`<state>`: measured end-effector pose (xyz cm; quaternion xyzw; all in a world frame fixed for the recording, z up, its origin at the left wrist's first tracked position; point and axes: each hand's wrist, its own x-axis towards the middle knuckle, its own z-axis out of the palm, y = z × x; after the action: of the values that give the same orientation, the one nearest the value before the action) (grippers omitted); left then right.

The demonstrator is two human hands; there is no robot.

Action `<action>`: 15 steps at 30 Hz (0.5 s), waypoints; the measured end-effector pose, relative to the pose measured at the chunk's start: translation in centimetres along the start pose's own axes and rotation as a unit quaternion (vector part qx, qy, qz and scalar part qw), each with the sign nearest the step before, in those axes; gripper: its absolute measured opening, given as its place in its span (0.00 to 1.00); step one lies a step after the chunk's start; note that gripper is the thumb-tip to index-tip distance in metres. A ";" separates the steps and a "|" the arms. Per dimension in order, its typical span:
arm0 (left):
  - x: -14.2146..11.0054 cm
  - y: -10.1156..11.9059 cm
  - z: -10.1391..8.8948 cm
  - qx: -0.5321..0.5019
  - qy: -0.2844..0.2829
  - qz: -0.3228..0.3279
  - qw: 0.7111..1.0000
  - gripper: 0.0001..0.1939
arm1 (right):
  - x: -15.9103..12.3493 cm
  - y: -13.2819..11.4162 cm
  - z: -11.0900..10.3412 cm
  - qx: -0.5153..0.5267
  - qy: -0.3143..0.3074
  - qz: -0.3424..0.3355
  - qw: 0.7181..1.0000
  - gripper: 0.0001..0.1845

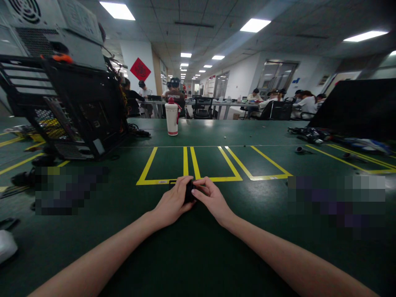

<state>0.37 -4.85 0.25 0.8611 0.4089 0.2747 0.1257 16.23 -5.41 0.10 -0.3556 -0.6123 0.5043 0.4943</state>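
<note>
Both hands meet over a small black object [189,193] on the green tabletop, just in front of the yellow tape outlines. Its kind is hard to make out, since the fingers cover most of it. My left hand [175,201] wraps around its left side, fingers over the top. From the right, my right hand [213,198] reaches in with thumb and bent fingers pinched together at the object's right edge. Whether those fingertips grip a part of it is not clear.
An open black computer case [83,111] with a metal box on top stands at left. A white bottle with a red lid [172,117] is beyond the yellow tape [213,179]. Cables [309,134] and a dark panel [355,107] lie at right. Several people sit at far tables.
</note>
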 end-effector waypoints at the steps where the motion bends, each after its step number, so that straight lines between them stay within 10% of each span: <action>1: 0.0 0.0 0.0 0.001 0.003 0.002 1.000 0.30 | 0.0 0.0 0.0 -0.003 0.002 -0.002 1.000 0.08; 15: -0.1 0.2 -0.2 0.000 -0.014 -0.009 1.000 0.30 | -0.1 -0.1 0.0 -0.009 -0.001 0.019 1.000 0.14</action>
<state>0.26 -5.04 0.47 0.8614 0.4143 0.2615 0.1340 16.25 -5.52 0.19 -0.3712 -0.6100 0.5085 0.4811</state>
